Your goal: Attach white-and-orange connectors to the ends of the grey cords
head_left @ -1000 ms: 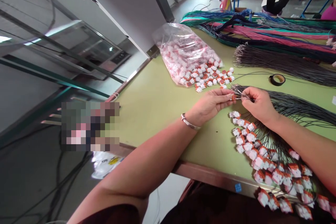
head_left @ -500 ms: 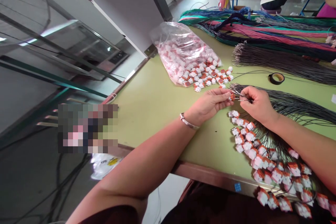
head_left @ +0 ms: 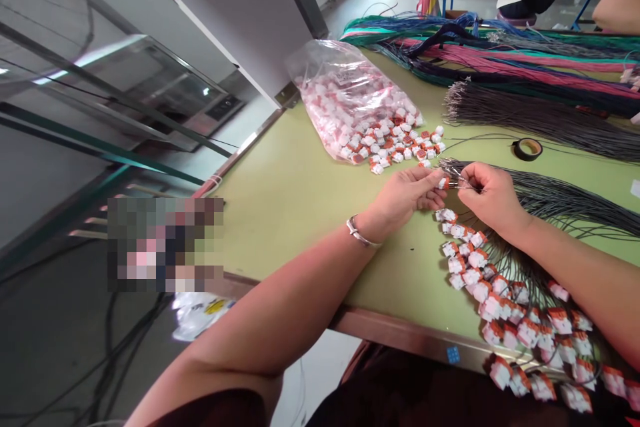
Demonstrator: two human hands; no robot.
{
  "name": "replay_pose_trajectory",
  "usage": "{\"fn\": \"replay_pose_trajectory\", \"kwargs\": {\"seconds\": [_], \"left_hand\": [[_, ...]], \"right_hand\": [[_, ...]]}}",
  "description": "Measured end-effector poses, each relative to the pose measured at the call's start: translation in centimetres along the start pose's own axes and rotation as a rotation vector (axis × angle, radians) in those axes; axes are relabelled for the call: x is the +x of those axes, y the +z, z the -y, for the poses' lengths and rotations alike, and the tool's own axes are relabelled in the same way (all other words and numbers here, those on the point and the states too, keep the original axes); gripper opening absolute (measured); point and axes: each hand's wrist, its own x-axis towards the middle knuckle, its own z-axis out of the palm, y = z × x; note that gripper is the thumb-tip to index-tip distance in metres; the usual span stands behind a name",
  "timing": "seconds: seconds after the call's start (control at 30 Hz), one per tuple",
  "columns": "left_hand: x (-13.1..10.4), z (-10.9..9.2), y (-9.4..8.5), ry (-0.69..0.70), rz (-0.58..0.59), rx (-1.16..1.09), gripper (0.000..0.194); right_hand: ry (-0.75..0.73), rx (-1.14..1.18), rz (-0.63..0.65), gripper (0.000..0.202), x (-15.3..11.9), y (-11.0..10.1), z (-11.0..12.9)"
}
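On the counter (head_left: 295, 213), left to right. At the mouth of a clear plastic bag (head_left: 340, 90), loose orange-and-white connectors (head_left: 393, 140). Nearer the viewer, left hand (head_left: 403, 200), narrowed to a fingertip pinch on a single orange-and-white connector (head_left: 443, 183). Just right of it, thin wires (head_left: 454, 185) with metal ends, long axis roughly sideways, tips pointing left toward the connector; contact too small to tell. Then right hand (head_left: 493, 197), closed on the wires, just beside the connector. Farther right, a bundle of dark wires (head_left: 565, 193).
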Motion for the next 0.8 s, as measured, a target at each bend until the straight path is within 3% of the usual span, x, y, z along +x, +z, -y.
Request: {"fn": "replay_pose_trajectory", "kwargs": {"seconds": [0.3, 0.43, 0.8], "left_hand": [[0.1, 0.1, -0.3, -0.019, 0.039, 0.084, 0.024], [0.1, 0.0, -0.2, -0.002, 0.005, 0.081, 0.013], [0.5, 1.1, 0.6, 0.240, -0.082, 0.236, 0.013]], "right_hand": [[0.183, 0.164, 0.092, 0.007, 0.3, 0.0, 0.3], [0.252, 0.206, 0.128, 0.009, 0.3, 0.0, 0.6], [0.252, 0.217, 0.171, 0.014, 0.5, 0.0, -0.3]]}}
